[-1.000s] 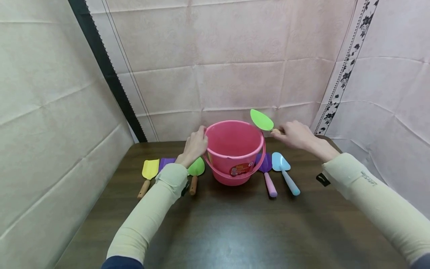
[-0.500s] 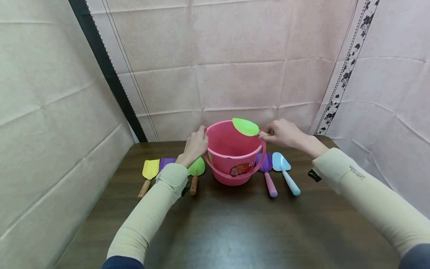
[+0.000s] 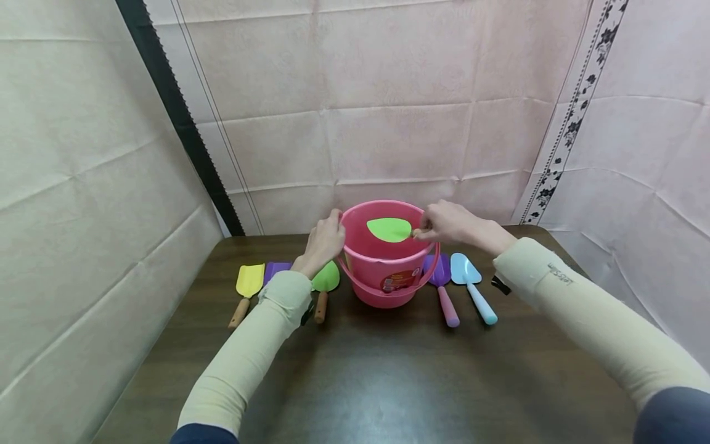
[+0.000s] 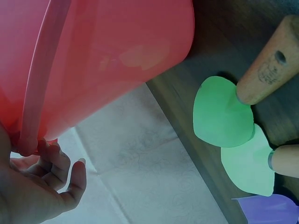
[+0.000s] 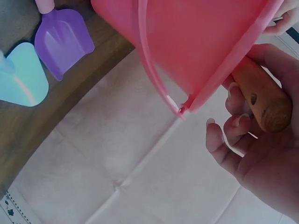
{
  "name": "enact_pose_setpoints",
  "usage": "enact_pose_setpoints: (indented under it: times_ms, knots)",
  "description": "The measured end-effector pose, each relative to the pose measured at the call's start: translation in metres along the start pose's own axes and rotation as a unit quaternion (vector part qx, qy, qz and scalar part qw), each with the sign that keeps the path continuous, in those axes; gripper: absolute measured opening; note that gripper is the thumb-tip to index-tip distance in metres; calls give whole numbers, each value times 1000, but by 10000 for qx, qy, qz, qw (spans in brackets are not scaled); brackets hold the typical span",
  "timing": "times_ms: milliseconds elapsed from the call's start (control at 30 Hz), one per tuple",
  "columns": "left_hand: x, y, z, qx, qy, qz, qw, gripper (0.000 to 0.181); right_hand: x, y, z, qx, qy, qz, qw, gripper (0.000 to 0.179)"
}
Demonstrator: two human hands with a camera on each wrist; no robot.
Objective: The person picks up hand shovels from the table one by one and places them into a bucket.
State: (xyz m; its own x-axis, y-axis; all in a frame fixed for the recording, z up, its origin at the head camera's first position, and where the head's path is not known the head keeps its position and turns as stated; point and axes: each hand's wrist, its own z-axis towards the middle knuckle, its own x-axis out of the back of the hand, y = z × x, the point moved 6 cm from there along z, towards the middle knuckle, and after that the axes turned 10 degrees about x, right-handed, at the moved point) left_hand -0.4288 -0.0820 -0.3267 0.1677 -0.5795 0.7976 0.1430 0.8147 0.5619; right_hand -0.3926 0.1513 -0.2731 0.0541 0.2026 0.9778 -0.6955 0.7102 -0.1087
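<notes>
A pink bucket (image 3: 363,268) stands upright on the table, its handle hanging down across the front. My left hand (image 3: 322,243) grips the bucket's left rim by the handle joint, fingers curled there in the left wrist view. Over the bucket's mouth, my right hand (image 3: 453,223) holds a green toy shovel (image 3: 389,229) with its blade pointing left. The right wrist view shows its wooden handle (image 5: 267,100) between thumb and fingers; the blade is hidden there behind the bucket's wall.
Left of the bucket lie a yellow shovel (image 3: 250,280), a purple shovel (image 3: 275,269) and a green shovel (image 3: 326,277), plus a pale green shovel (image 4: 252,163) seen from the left wrist. To the right lie another purple shovel (image 3: 439,271) and a light blue shovel (image 3: 465,269). Cloth hangs behind.
My right hand has moved left with the green shovel, from right of the bucket to above its opening, and the blade has come lower. The left hand stays on the rim.
</notes>
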Motion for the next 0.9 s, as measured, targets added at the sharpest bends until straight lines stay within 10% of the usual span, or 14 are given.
enact_pose_setpoints:
  times_ms: [900]
  knots:
    - [0, 1, -2, -36, 39, -4, 10000, 34, -28, -5, 37, 107, -632, -403, 9971, 42]
